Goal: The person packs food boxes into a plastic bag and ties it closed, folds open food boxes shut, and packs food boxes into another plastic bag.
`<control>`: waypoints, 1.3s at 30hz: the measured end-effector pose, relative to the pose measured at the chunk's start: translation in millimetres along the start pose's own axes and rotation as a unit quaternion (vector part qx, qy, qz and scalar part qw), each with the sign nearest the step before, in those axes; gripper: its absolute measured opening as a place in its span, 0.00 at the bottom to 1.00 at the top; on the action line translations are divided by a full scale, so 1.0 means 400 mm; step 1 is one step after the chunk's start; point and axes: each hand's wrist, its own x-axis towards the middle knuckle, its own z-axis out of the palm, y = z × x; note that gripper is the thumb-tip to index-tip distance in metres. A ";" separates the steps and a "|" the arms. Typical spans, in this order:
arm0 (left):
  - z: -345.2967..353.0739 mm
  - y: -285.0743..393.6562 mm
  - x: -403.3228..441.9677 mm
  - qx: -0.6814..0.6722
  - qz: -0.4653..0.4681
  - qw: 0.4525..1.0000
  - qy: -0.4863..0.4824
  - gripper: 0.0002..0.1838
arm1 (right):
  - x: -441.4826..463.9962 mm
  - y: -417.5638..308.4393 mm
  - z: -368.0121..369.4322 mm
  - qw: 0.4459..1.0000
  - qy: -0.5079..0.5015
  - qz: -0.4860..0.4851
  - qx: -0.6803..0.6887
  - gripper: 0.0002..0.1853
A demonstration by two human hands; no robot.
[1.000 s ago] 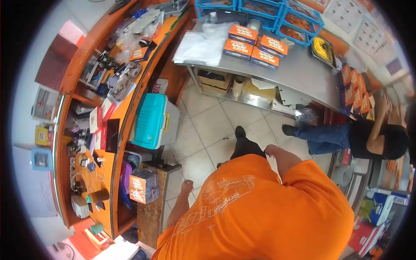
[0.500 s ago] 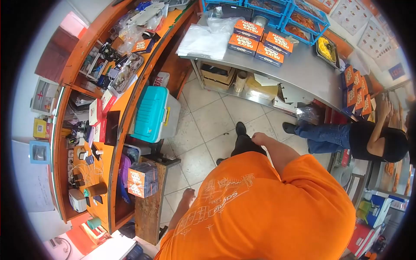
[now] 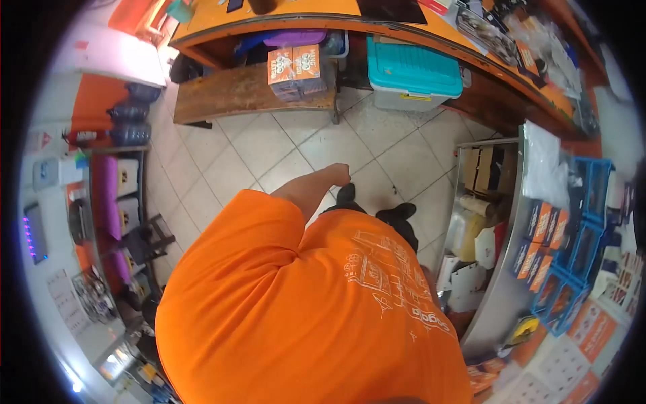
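My left hand (image 3: 340, 174) hangs in front of my body over the tiled floor, its fingers curled loosely closed, with nothing visible in them. It touches nothing and is just above my dark shoes (image 3: 346, 195). My right hand is hidden behind my orange shirt (image 3: 303, 303). Ahead is a wooden bench (image 3: 222, 93), and on it a plastic-wrapped stack of orange and dark printed boxes (image 3: 296, 71).
A teal-lidded storage bin (image 3: 414, 71) stands beside the bench, under the orange counter (image 3: 316, 15). To the right, a steel table (image 3: 494, 303) holds more printed boxes (image 3: 538, 236), white plastic bags (image 3: 544, 165) and blue crates (image 3: 584, 249). Large water bottles (image 3: 129, 113) are at left.
My view and body have turned left, bringing the bench and boxes ahead and the steel table to the right. My left hand has swung forward. The other person has left the view.
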 end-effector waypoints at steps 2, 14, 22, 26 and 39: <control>0.023 0.003 -0.015 -0.003 0.001 1.000 -0.024 0.20 | -0.101 -0.052 0.055 0.992 0.117 0.002 -0.052 0.09; -0.171 -0.334 -0.139 -0.129 -0.176 0.973 0.070 0.38 | 0.113 -0.180 -0.018 0.970 0.113 -0.165 -0.138 0.09; -0.530 -0.463 0.097 0.020 -0.180 0.956 0.230 0.38 | -0.081 -0.359 0.397 0.856 0.287 -0.233 -0.361 0.17; -0.565 -0.410 0.134 0.032 -0.151 0.972 0.178 0.39 | -0.118 -0.306 0.413 0.883 0.319 -0.209 -0.274 0.17; -0.234 0.899 -0.186 0.059 0.397 0.875 -0.270 0.39 | -0.121 -0.054 0.395 0.955 0.284 0.070 0.057 0.14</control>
